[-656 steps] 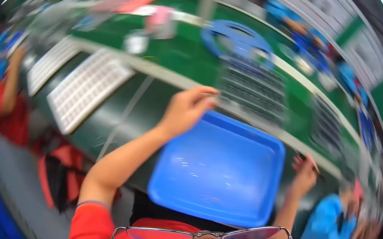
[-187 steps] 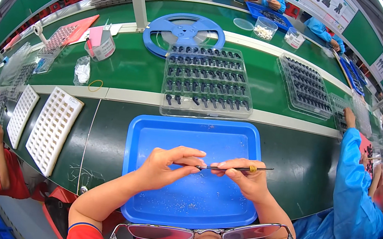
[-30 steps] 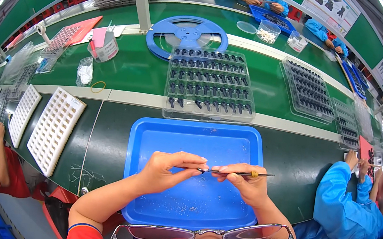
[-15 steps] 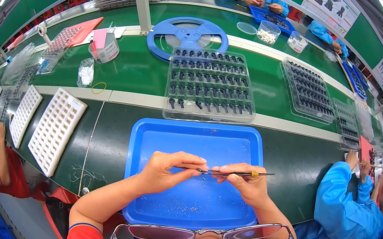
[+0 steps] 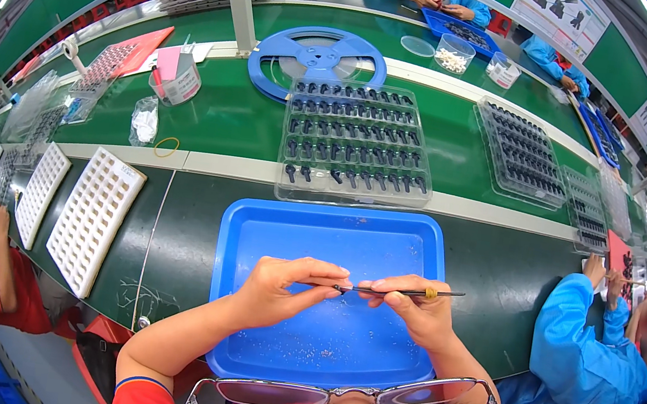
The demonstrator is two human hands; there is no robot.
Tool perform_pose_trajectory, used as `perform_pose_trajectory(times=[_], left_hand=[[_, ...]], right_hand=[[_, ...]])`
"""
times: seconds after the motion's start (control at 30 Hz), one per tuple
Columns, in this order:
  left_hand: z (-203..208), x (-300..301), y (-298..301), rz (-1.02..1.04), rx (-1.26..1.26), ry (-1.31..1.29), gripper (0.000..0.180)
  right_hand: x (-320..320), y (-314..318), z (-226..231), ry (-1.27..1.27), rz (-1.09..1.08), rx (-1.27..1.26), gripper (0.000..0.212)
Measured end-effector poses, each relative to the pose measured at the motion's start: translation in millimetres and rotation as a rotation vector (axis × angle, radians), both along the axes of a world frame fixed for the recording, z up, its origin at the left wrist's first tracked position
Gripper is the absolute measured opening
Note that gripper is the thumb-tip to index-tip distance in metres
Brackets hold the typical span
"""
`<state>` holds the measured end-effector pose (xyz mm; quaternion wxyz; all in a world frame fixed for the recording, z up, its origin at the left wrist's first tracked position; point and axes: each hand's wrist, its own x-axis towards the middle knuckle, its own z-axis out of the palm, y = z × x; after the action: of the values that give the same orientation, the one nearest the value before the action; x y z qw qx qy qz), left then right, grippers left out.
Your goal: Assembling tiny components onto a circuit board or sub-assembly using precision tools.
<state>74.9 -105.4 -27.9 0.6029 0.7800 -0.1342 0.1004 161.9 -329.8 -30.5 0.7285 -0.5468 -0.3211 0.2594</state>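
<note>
Both my hands meet above a blue plastic tray [image 5: 338,214], fingertips almost touching. Between the thumb and fingers of my left hand [image 5: 278,287] is a small dark piece [image 5: 339,289], mostly covered by the fingertips. My right hand [image 5: 416,308] grips a slim black stick-like tool [image 5: 451,293], with a yellow band [image 5: 431,293] wound round it. The tool lies nearly level, its left end at the small dark piece; whether they touch I cannot tell. Fine pale crumbs lie scattered on the tray's floor.
Beyond the tray stands a clear blister tray [image 5: 349,197] with rows of black earbud-like parts; a similar stack [image 5: 520,155] is to its right. A blue reel [image 5: 267,70] lies behind. White foam trays [image 5: 95,224] are at left. A blue-sleeved person [image 5: 592,347] works close by on the right.
My hands keep nearly the same pose, the tool barely shifted. Across the bench, a co-worker's hands have moved slightly.
</note>
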Motion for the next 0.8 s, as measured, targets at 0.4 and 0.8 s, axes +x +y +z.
perform_pose_trajectory(times=[0.4, 0.8], left_hand=[[-4.2, 2.2, 0.8, 0.017, 0.071, -0.088, 0.030], [-3.2, 1.3, 1.2, 0.018, 0.058, -0.067, 0.029]], right_hand=[[0.9, 1.0, 0.1, -0.046, -0.037, -0.002, 0.016], [0.9, -1.6, -1.8, -0.033, -0.012, -0.022, 0.016]])
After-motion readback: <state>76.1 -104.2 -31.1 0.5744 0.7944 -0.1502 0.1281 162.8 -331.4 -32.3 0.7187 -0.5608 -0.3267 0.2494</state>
